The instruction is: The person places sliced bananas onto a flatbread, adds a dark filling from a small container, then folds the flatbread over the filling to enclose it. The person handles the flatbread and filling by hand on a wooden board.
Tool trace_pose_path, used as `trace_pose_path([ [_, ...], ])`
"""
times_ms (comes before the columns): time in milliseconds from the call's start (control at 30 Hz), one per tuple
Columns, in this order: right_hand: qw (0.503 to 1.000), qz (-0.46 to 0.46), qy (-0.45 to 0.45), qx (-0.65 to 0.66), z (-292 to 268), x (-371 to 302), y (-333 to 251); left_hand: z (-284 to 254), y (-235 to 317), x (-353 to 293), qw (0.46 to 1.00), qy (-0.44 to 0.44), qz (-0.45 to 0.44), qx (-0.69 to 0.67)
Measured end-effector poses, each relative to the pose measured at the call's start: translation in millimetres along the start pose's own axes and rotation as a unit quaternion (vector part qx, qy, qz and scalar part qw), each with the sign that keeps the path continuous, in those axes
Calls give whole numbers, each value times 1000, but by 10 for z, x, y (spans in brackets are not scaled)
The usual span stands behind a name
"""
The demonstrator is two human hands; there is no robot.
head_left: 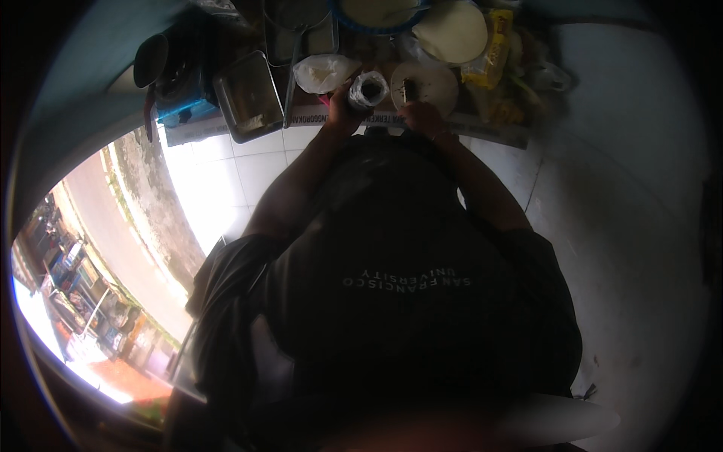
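My left hand (pixel 343 111) is closed around the side of a clear, shiny plastic jar or bag (pixel 362 99) with a round, dark opening; what fills it is too dark to tell. To its right lies a flat, round, pale sheet (pixel 442 84) scattered with dark specks. Over this sheet's near edge is my right hand (pixel 422 118), its fingers bent at the near end of a narrow, light-and-dark piece (pixel 409 90). Whether they grip that piece is hard to make out. Just beyond my left hand sits a translucent plastic bag (pixel 324 74) with pale contents.
A stack of round, pale sheets (pixel 450 32) lies beside a yellow packet (pixel 493 49) at the far right. Behind stands a blue-rimmed basin (pixel 376 13). Leftward are a rectangular metal tray (pixel 247 98), a long-handled utensil (pixel 291 94) and a dark pan (pixel 151 60). Newspaper (pixel 263 124) lines the table's near edge.
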State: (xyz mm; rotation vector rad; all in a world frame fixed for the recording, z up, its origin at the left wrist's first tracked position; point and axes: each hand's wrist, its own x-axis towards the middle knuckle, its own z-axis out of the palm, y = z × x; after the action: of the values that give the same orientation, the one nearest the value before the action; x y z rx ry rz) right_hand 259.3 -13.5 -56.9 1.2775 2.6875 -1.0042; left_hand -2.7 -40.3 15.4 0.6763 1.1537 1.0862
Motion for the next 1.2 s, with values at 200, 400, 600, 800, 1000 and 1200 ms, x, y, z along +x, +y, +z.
trace_pose_path([
  [200,994,-42,-43,-86,83,143,-2,24,71,-85,999,34,-26,12],
  [400,991,-12,-74,-109,123,223,-24,69,158,-187,990,42,27,131],
  [600,988,-27,-106,-112,150,265,19,145,223,-260,981,40,60,178],
  [800,992,-42,-84,-86,134,249,-28,44,87,-182,999,31,18,8],
  [1000,983,-72,-121,-118,168,260,43,-49,-82,-139,989,37,-21,-141],
  [1200,995,-1,-32,-90,175,188,40,-63,-109,-148,984,34,-18,-172],
])
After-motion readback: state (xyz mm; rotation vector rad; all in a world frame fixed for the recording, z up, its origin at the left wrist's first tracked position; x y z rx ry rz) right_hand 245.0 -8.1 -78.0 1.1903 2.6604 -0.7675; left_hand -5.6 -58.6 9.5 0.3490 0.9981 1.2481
